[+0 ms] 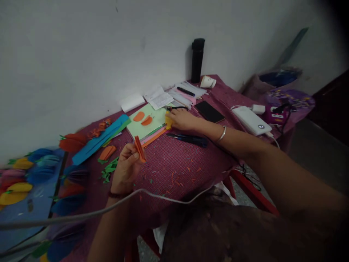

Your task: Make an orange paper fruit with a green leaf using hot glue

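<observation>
My left hand is closed, pinching folded orange paper pieces upright above the cloth. My right hand reaches across to the stacked coloured sheets, its fingers round a small yellow bottle; its label cannot be read. On the pale green top sheet lie two orange paper cutouts, a flat one and a folded one. Scissors rest just beyond my right fingers. Closer to me is a dark cutter knife.
A black flask, paper cup, phone and white power bank stand or lie on the right. Blue paper strips, green scraps and several paper ornaments are left. A white cable crosses in front.
</observation>
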A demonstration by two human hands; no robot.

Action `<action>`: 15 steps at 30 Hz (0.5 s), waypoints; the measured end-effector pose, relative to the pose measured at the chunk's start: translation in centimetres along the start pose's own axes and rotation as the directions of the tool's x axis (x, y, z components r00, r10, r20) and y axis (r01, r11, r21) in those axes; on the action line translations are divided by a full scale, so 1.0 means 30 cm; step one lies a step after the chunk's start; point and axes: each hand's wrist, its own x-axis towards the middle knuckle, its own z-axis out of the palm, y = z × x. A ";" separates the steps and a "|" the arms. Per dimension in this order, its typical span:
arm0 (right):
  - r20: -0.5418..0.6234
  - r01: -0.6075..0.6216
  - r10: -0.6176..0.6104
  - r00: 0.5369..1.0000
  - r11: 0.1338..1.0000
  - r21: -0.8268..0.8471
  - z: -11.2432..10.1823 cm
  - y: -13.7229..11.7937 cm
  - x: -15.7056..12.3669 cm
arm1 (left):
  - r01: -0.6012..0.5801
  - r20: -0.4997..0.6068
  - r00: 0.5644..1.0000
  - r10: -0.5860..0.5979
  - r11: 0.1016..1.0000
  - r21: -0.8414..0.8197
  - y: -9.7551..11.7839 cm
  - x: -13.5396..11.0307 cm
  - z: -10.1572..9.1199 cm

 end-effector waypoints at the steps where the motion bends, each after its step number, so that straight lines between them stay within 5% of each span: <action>1: -0.067 0.021 -0.014 0.998 0.994 0.110 -0.002 -0.032 -0.017 | -0.032 -0.031 0.999 0.032 0.999 0.016 0.001 0.003 0.010; 3: -0.182 0.113 -0.031 0.983 0.879 0.464 0.001 -0.116 -0.056 | -0.127 -0.109 0.984 0.138 0.987 0.096 -0.004 0.009 0.038; 5: -0.190 0.199 -0.080 0.978 0.612 0.765 0.014 -0.209 -0.091 | -0.235 -0.200 0.937 0.288 0.939 0.252 -0.019 0.010 0.070; 8: -0.207 0.220 -0.076 0.975 0.334 0.916 0.039 -0.321 -0.117 | -0.321 -0.272 0.829 0.488 0.815 0.482 -0.043 -0.006 0.114; 11: -0.203 0.190 0.029 0.979 0.237 0.953 0.058 -0.370 -0.113 | -0.353 -0.223 0.796 0.563 0.731 0.583 -0.062 -0.033 0.138; 15: -0.197 0.174 0.081 0.977 0.235 0.956 0.083 -0.379 -0.100 | -0.351 -0.206 0.803 0.560 0.722 0.596 -0.081 -0.049 0.141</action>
